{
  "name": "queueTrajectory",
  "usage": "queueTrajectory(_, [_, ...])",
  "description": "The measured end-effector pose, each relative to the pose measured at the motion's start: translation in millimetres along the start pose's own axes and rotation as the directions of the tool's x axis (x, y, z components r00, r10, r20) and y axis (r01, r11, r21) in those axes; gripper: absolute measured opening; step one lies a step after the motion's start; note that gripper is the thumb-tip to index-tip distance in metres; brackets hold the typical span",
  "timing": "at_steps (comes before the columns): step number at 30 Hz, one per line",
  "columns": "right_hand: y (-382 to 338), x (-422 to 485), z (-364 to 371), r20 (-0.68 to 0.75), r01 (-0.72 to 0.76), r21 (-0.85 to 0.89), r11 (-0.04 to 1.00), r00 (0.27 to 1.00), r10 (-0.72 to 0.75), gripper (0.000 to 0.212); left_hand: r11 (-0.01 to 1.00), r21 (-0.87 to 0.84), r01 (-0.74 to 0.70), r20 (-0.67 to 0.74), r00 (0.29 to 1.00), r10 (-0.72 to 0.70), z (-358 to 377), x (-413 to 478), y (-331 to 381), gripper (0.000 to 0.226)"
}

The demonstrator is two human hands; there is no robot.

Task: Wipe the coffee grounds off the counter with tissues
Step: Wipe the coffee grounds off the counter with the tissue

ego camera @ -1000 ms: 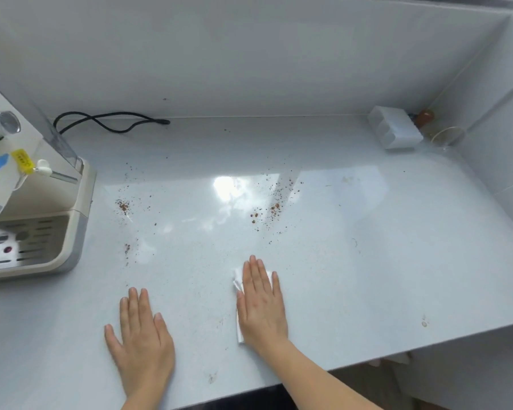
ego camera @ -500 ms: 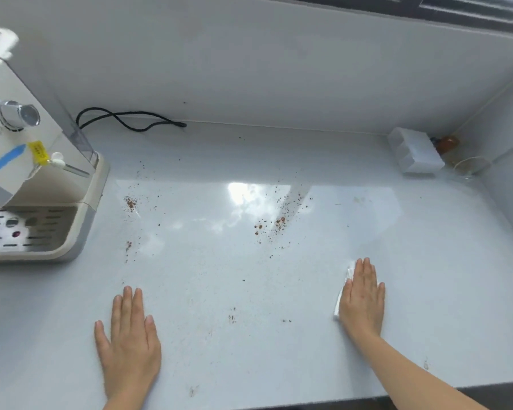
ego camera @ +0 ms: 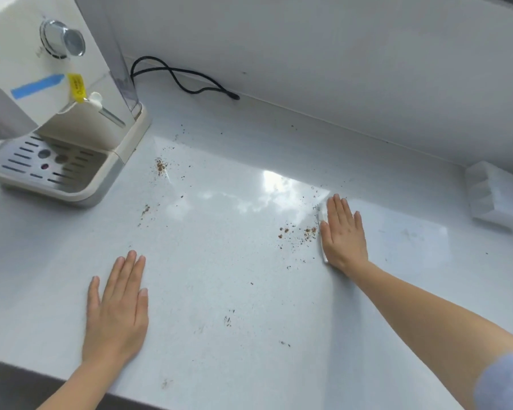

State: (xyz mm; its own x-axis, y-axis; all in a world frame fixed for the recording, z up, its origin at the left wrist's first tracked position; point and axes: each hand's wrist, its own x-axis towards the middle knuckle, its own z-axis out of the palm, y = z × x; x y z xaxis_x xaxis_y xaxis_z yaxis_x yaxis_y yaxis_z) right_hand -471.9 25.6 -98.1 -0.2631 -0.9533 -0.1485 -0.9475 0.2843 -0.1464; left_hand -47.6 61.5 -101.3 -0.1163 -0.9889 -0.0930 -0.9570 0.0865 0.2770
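Brown coffee grounds lie scattered on the white counter [ego camera: 219, 261]: one patch [ego camera: 298, 232] just left of my right hand, another patch [ego camera: 160, 167] near the coffee machine, and small specks [ego camera: 227, 320] toward the front. My right hand [ego camera: 342, 235] lies flat, palm down, pressing a white tissue [ego camera: 322, 214] against the counter; only the tissue's left edge shows from under the palm. Flat on the counter near the front edge rests my left hand [ego camera: 116, 309], fingers together, holding nothing.
A cream coffee machine [ego camera: 57, 113] with a drip tray [ego camera: 45, 167] stands at the left. A black cable [ego camera: 184, 79] lies along the back wall. A white plastic box [ego camera: 496, 196] sits at the right by the wall. The counter's front edge [ego camera: 71, 380] runs along the bottom.
My right hand has slid the tissue from the front middle to the right, then farther back, beside the middle patch of grounds. My left hand stays flat. The view has shifted.
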Motion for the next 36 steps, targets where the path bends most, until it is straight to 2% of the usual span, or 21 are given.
queueTrajectory(3, [-26,0,4,0.027,0.146,-0.026,0.989,0.989,-0.146,0.057,1.0,-0.003,-0.003,-0.008,1.0,0.003,0,0,-2,0.057])
queueTrajectory(11, [-105,-72,23,0.094,0.389,0.012,0.921,0.916,-0.389,0.057,0.999,-0.033,-0.005,-0.019,1.0,0.004,0,-1,-1,0.058])
queueTrajectory(16, [-131,-106,34,0.054,0.418,0.033,0.908,0.906,-0.419,0.057,0.998,-0.055,0.001,-0.024,1.0,-0.002,-2,-2,0,0.061])
queueTrajectory(19, [-132,-112,34,-0.015,0.332,0.092,0.939,0.943,-0.332,0.057,0.998,-0.07,-0.001,-0.037,0.999,-0.001,-4,-2,1,0.062])
queueTrajectory(23, [-116,-123,31,-0.13,0.118,0.212,0.97,0.987,-0.092,0.059,0.998,-0.068,-0.004,-0.028,1.0,0.002,-4,-2,2,0.063])
queueTrajectory(26, [-90,-137,26,-0.192,0.068,0.26,0.963,0.981,-0.017,0.057,0.998,-0.066,-0.002,-0.027,1.0,0.0,-4,-1,0,0.064])
queueTrajectory(29, [-64,-147,19,-0.244,0.065,0.227,0.972,0.97,-0.009,0.042,0.998,-0.064,-0.006,-0.02,1.0,0.005,-5,-2,1,0.063])
queueTrajectory(31, [-45,-146,15,-0.275,-0.021,0.213,0.977,0.958,0.08,0.036,0.998,-0.062,-0.003,-0.024,1.0,0.002,-6,-2,3,0.063])
queueTrajectory(34, [-16,-132,9,-0.269,-0.16,0.236,0.958,0.937,0.223,0.023,0.998,-0.067,0.003,-0.026,1.0,-0.004,-8,-1,5,0.062])
queueTrajectory(36, [-3,-119,5,-0.193,-0.245,0.266,0.932,0.934,0.3,0.033,0.997,-0.073,0.002,-0.025,1.0,-0.004,-8,0,5,0.061])
